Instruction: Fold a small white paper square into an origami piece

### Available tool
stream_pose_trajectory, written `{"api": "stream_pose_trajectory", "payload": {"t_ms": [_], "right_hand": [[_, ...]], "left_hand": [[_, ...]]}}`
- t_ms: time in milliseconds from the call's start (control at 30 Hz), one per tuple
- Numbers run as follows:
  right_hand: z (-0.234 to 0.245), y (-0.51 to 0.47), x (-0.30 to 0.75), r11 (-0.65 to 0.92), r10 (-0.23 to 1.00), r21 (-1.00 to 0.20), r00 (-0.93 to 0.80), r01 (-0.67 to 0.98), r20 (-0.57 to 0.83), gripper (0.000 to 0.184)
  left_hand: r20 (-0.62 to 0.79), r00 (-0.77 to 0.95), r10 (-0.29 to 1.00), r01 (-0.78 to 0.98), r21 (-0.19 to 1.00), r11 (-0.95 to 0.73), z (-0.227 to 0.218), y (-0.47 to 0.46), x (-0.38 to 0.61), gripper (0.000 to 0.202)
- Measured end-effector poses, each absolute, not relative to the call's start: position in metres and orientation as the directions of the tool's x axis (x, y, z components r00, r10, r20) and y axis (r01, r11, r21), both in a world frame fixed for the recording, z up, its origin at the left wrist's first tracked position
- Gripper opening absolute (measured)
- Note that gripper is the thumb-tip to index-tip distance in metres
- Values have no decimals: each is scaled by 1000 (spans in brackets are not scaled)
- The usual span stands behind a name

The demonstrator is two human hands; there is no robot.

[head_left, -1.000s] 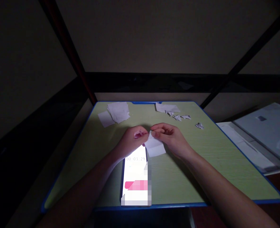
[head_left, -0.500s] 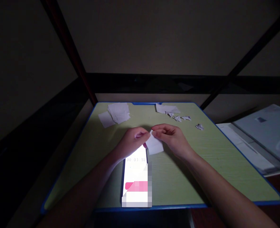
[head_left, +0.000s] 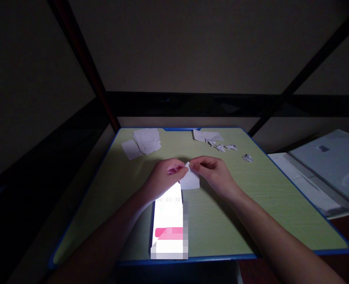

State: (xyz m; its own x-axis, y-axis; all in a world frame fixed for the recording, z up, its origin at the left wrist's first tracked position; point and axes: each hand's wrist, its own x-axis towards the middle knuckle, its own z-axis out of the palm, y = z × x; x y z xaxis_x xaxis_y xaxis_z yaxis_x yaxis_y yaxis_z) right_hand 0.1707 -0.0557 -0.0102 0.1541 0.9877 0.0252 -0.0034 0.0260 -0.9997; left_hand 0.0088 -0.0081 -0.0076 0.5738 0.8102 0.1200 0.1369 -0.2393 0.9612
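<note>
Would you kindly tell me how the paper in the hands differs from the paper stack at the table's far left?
The held paper is one piece; the paper stack is several fanned sheets. The held paper is pinched at its top corner by the left hand and right hand; the paper stack lies flat, untouched. The held paper looks creased there; the paper stack looks unfolded. Both are white.

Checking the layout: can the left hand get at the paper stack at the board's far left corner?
Likely yes, though it is busy: left hand and right hand both pinch the small paper. Only bare green board lies between it and the paper stack.
</note>
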Motion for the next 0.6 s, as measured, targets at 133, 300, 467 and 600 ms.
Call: {"api": "stream_pose_trajectory", "payload": {"t_ms": [133, 300, 467, 600], "right_hand": [[-7, -56, 170, 17, 988, -1000, 151, -7, 16, 19], [-4, -57, 169, -10, 995, -1000, 101, -7, -11, 20], [-4, -58, 168, 10, 995, -1000, 97, -4, 10, 19], [-3, -59, 166, 31, 994, -999, 108, 21, 33, 19]], "left_hand": [[124, 580, 805, 176, 946, -272, -4, -8, 8, 18], [132, 571, 810, 177, 944, -279, -8, -8, 8, 17], [132, 575, 807, 146, 954, -260, -9, -9, 9, 14], [119, 574, 810, 149, 957, -247, -7, -10, 9, 13]]}}
